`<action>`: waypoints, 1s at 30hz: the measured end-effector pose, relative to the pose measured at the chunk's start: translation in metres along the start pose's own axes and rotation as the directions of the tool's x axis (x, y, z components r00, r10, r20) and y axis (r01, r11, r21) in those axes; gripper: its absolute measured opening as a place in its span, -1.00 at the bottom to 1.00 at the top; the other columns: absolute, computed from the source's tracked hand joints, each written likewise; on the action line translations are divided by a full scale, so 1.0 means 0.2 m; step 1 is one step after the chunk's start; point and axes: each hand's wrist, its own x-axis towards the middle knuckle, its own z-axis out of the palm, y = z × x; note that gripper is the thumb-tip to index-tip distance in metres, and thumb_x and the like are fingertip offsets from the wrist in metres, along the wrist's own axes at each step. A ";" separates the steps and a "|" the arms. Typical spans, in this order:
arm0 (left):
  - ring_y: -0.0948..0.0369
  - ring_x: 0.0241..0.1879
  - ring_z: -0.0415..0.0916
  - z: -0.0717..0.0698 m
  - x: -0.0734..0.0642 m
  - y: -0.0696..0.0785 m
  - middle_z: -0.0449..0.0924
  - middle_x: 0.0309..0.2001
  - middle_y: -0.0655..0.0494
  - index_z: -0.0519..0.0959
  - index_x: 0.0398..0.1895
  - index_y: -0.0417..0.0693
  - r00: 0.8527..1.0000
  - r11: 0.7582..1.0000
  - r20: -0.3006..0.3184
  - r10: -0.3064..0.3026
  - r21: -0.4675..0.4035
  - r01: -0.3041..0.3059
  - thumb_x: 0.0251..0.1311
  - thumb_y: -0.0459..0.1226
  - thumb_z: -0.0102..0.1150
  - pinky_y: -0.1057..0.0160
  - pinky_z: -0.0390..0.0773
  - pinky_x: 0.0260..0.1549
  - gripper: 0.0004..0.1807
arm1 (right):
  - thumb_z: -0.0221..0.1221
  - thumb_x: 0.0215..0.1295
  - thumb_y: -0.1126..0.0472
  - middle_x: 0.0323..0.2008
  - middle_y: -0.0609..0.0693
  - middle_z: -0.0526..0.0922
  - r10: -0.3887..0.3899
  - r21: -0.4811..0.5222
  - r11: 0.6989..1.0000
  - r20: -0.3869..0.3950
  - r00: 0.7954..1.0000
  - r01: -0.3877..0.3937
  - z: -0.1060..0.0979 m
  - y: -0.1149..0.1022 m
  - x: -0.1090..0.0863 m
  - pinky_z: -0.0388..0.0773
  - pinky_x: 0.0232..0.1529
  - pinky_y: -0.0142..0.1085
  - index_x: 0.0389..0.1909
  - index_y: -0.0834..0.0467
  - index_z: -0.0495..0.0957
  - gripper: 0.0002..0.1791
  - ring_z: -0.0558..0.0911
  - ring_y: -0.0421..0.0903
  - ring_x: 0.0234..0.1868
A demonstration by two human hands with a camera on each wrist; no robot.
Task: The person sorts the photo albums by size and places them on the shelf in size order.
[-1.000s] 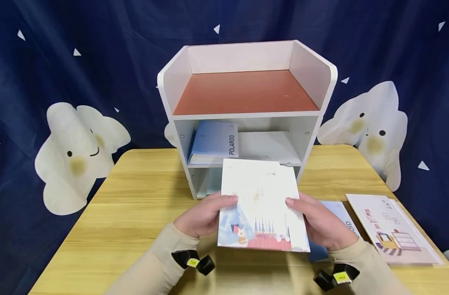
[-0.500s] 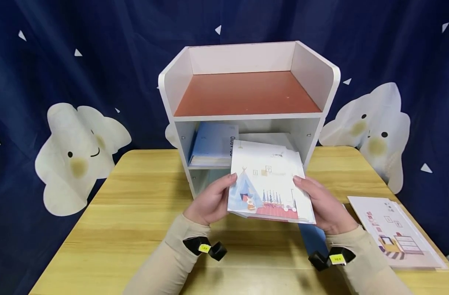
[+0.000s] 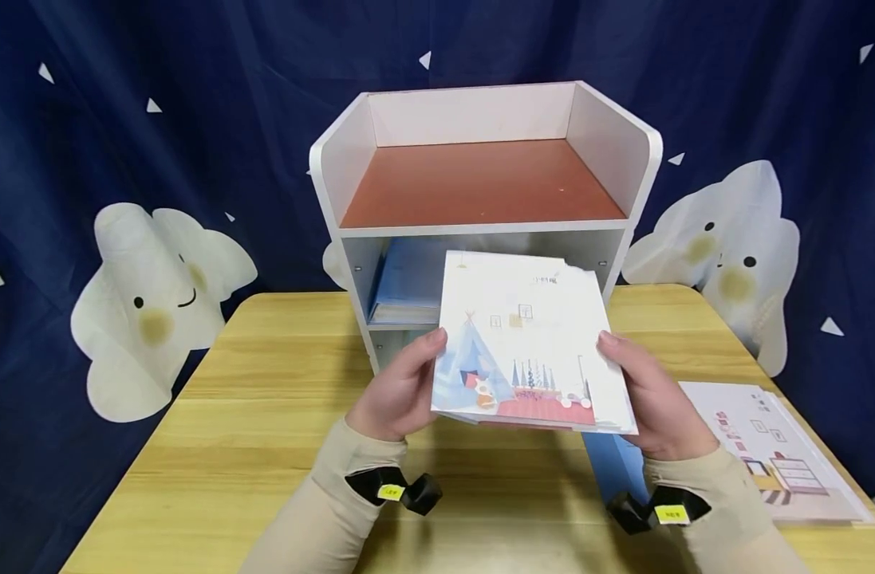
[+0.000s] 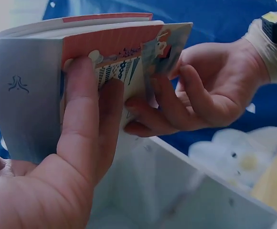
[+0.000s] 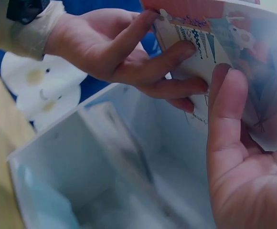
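A white book, its cover drawn with a blue tent, small trees and a pink floor, is held up in front of the shelf unit. My left hand grips its left edge, thumb at the front and fingers behind. On the opposite edge my right hand holds it the same way. Seen from the left wrist, the fingers spread across the back cover, beside a grey-blue spine with a small emblem. In the right wrist view, fingers of both hands press against the printed back cover.
The white shelf unit with a red-brown top stands behind. A blue book lies on its middle shelf. On the wooden table, a blue book lies beneath my right forearm, and another illustrated book lies at the right edge.
Both hands have raised the book and tilted it, so its cover faces me more fully and it now hides more of the middle shelf.
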 end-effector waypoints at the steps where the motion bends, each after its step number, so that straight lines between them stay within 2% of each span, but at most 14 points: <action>1: 0.25 0.01 0.59 0.02 0.00 0.01 0.61 0.06 0.10 0.42 0.26 0.00 1.000 1.000 0.020 0.023 -0.008 -0.023 0.49 0.08 0.04 0.30 0.60 0.01 -0.52 | -0.44 0.69 0.14 -0.02 0.11 0.73 -0.027 0.023 0.999 0.023 0.999 0.027 0.01 -0.01 0.00 0.69 -0.12 -0.27 0.24 0.24 0.53 -0.43 0.75 -0.08 -0.09; 7: 0.28 0.02 0.54 0.11 0.05 0.06 0.58 0.06 0.12 0.46 0.22 -0.05 0.983 0.990 0.127 0.136 -0.064 -0.129 0.54 -0.02 -0.01 0.35 0.54 0.04 -0.61 | -0.48 0.68 0.14 0.07 0.24 0.67 -0.195 0.179 0.968 0.093 0.976 0.176 0.06 -0.07 0.00 0.68 -0.05 -0.22 0.29 0.38 0.42 -0.41 0.73 0.02 -0.01; 11: 0.26 0.01 0.56 0.16 0.13 0.09 0.58 0.08 0.08 0.44 0.24 -0.08 0.982 0.981 0.103 0.158 -0.128 -0.144 0.51 -0.02 0.06 0.34 0.56 0.02 -0.57 | -0.40 0.66 0.10 0.17 0.32 0.57 -0.269 0.341 0.914 0.107 0.957 0.219 0.09 -0.11 0.05 0.62 0.09 -0.13 0.36 0.44 0.28 -0.43 0.66 0.11 0.11; 15: 0.16 0.11 0.54 0.18 0.22 0.13 0.50 0.22 0.01 0.24 0.47 -0.07 0.989 0.976 0.071 0.133 -0.182 -0.119 0.47 0.02 0.10 0.25 0.59 0.07 -0.35 | -0.36 0.65 0.00 0.30 0.32 0.44 -0.288 0.449 0.869 0.116 0.950 0.209 0.09 -0.13 0.10 0.52 0.23 -0.03 0.49 0.37 0.11 -0.36 0.54 0.17 0.24; 17: 0.12 0.15 0.53 0.16 0.25 0.14 0.46 0.27 0.00 0.14 0.55 -0.03 0.993 0.976 0.044 0.108 -0.197 -0.098 0.46 0.05 0.10 0.21 0.59 0.09 -0.27 | -0.39 0.66 -0.07 0.32 0.32 0.42 -0.290 0.445 0.870 0.112 0.950 0.213 0.07 -0.13 0.11 0.56 0.17 -0.02 0.52 0.34 0.08 -0.32 0.54 0.20 0.22; 20: 0.09 0.17 0.53 0.15 0.28 0.14 0.45 0.29 -0.02 0.07 0.60 -0.01 0.996 0.975 0.002 0.094 -0.203 -0.091 0.46 0.08 0.08 0.18 0.60 0.08 -0.21 | -0.50 0.65 -0.11 0.26 0.32 0.48 -0.292 0.362 0.901 0.094 0.952 0.240 0.05 -0.14 0.11 0.63 -0.01 -0.08 0.49 0.37 0.13 -0.27 0.60 0.18 0.09; 22: 0.09 0.14 0.55 0.14 0.30 0.14 0.47 0.26 -0.03 0.08 0.59 -0.02 0.995 0.975 -0.014 0.100 -0.198 -0.101 0.47 0.09 0.06 0.17 0.62 0.06 -0.22 | -0.51 0.67 -0.06 0.19 0.31 0.54 -0.312 0.239 0.926 0.051 0.949 0.292 0.04 -0.16 0.10 0.66 -0.11 -0.12 0.44 0.41 0.20 -0.30 0.64 0.14 0.00; 23: 0.09 0.14 0.55 0.14 0.31 0.14 0.47 0.26 -0.03 0.08 0.59 -0.02 0.994 0.975 -0.010 0.106 -0.194 -0.106 0.48 0.09 0.04 0.18 0.62 0.05 -0.23 | -0.48 0.68 -0.02 0.15 0.28 0.56 -0.341 0.130 0.932 0.002 0.940 0.338 0.04 -0.18 0.09 0.67 -0.14 -0.15 0.41 0.41 0.24 -0.33 0.65 0.11 -0.04; 25: 0.09 0.13 0.56 0.14 0.33 0.14 0.47 0.26 -0.04 0.11 0.57 -0.02 0.994 0.972 0.000 0.113 -0.207 -0.111 0.50 0.08 0.02 0.18 0.62 0.04 -0.27 | -0.36 0.69 0.09 0.08 0.25 0.61 -0.441 -0.139 0.895 -0.126 0.889 0.424 0.06 -0.21 0.07 0.67 -0.18 -0.22 0.34 0.43 0.34 -0.43 0.65 0.05 -0.10; 26: 0.09 0.13 0.56 0.13 0.34 0.14 0.47 0.26 -0.05 0.12 0.56 -0.02 0.993 0.971 0.006 0.117 -0.210 -0.114 0.50 0.07 0.02 0.17 0.62 0.04 -0.28 | -0.26 0.67 0.16 0.03 0.25 0.63 -0.514 -0.289 0.844 -0.195 0.835 0.452 0.08 -0.22 0.06 0.67 -0.19 -0.24 0.29 0.45 0.38 -0.50 0.66 0.05 -0.12; 27: 0.09 0.13 0.56 0.13 0.34 0.15 0.48 0.26 -0.05 0.13 0.56 -0.02 0.993 0.970 0.012 0.120 -0.215 -0.115 0.50 0.06 0.02 0.17 0.62 0.05 -0.29 | -0.16 0.63 0.23 -0.01 0.28 0.64 -0.600 -0.417 0.774 -0.243 0.762 0.476 0.10 -0.24 0.04 0.66 -0.19 -0.25 0.24 0.50 0.41 -0.56 0.66 0.06 -0.14; 28: 0.09 0.12 0.57 0.13 0.35 0.15 0.49 0.25 -0.05 0.13 0.55 -0.02 0.993 0.969 0.018 0.120 -0.221 -0.113 0.50 0.06 0.03 0.17 0.63 0.04 -0.30 | -0.05 0.56 0.30 -0.08 0.30 0.66 -0.683 -0.519 0.700 -0.287 0.671 0.490 0.13 -0.25 0.03 0.65 -0.19 -0.26 0.16 0.55 0.45 -0.62 0.66 0.08 -0.18; 29: 0.09 0.11 0.58 0.12 0.35 0.15 0.49 0.25 -0.06 0.14 0.54 -0.03 0.993 0.968 0.023 0.120 -0.224 -0.111 0.50 0.05 0.04 0.17 0.63 0.04 -0.30 | 0.02 0.46 0.39 -0.14 0.34 0.66 -0.761 -0.580 0.625 -0.302 0.574 0.523 0.16 -0.25 0.02 0.64 -0.20 -0.24 0.06 0.61 0.47 -0.66 0.66 0.11 -0.22; 30: 0.08 0.11 0.58 0.12 0.35 0.15 0.50 0.24 -0.06 0.13 0.54 -0.03 0.993 0.967 0.029 0.118 -0.230 -0.109 0.49 0.05 0.05 0.17 0.63 0.03 -0.29 | 0.07 0.36 0.46 -0.20 0.41 0.66 -0.824 -0.599 0.551 -0.280 0.493 0.581 0.19 -0.25 0.01 0.64 -0.21 -0.21 -0.04 0.67 0.47 -0.70 0.66 0.16 -0.25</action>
